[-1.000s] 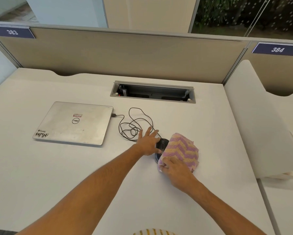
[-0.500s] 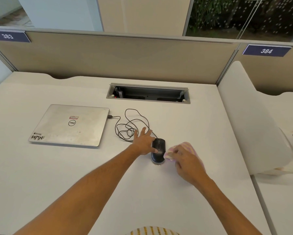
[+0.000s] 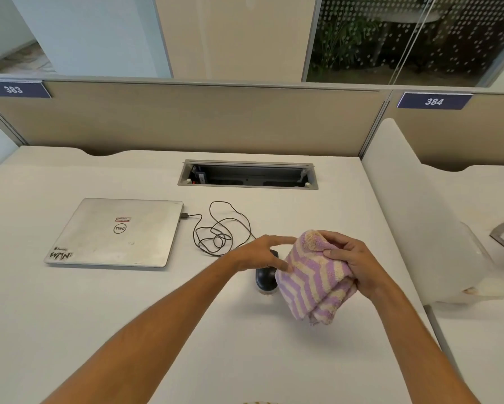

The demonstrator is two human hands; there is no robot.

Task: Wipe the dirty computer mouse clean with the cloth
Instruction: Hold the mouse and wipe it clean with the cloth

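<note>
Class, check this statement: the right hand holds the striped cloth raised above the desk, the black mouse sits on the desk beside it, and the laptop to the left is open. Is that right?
Not quite. The laptop is closed, lid down flat, as the head view shows. The rest stands: the right hand holds the striped cloth raised above the desk, with the black mouse on the desk beside it.

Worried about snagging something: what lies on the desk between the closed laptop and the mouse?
The head view shows the black cable coiled loosely between laptop and mouse.
</note>
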